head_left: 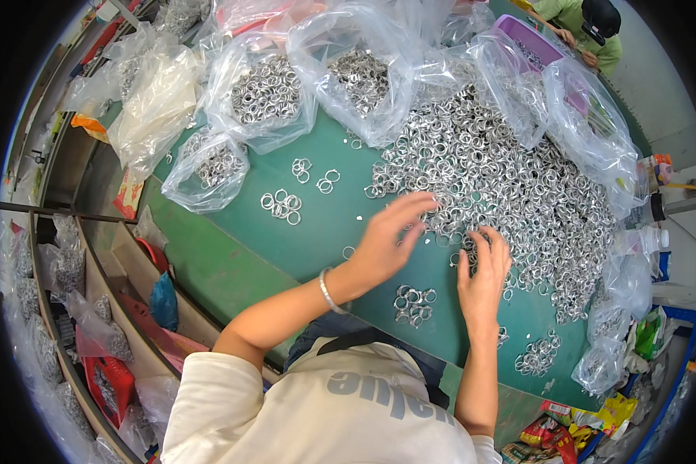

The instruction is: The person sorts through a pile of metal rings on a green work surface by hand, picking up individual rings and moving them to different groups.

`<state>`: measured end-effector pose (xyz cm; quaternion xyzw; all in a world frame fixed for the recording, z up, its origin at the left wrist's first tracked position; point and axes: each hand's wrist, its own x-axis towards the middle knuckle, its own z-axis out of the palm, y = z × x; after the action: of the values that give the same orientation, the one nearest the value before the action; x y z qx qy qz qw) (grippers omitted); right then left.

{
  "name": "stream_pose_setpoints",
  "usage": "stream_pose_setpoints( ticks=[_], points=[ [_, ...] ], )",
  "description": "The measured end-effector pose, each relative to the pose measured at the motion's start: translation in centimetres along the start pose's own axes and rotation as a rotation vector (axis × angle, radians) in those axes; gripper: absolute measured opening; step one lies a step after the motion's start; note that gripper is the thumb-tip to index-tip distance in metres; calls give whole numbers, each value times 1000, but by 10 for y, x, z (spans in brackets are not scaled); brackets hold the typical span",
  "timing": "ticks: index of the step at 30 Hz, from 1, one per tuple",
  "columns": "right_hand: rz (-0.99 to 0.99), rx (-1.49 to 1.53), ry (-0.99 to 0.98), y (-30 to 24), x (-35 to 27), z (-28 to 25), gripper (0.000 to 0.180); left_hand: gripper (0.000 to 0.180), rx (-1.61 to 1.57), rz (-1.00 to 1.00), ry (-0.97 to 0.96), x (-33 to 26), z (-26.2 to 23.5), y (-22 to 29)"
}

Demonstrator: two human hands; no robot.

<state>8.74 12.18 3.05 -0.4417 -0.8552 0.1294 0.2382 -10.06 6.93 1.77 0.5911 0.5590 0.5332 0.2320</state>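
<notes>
From where I stand, the sorting looks barely begun: the big heap of silver rings (503, 178) covers much of the green table (325, 224), while only a few small clusters (282, 205) lie picked out beside it, one little group (414, 303) between the wrists. The left hand (387, 240) reaches flat to the heap's edge, fingers spread, grasping nothing I can see. The right hand (483, 274) rests fingertips among the rings; whether it pinches one, I cannot tell.

Your left hand (387, 240): palm down, fingers spread and reaching forward, forearm bare, thin bangle at the wrist. Your right hand (483, 274): palm down, fingers loosely curled, forearm rising straight from the lower edge. Neither hand closed on anything.
</notes>
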Motion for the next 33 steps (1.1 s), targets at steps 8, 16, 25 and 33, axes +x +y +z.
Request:
stream_pose_setpoints(
  ticks=[8,16,25,33],
  points=[
    [-376,40,-234,-37,35,31,46,51,630,-228,45,-32,-41,-1],
    [-319,-155,-117,1,34,36,29,34,615,-355,-219,-60,-61,17],
    [-118,-182,139,25,27,23,29,22,422,-145,-86,-48,-43,9],
    [53,-216,241,33,32,9,26,29,-19,-38,4,8,8,-5]
  ],
)
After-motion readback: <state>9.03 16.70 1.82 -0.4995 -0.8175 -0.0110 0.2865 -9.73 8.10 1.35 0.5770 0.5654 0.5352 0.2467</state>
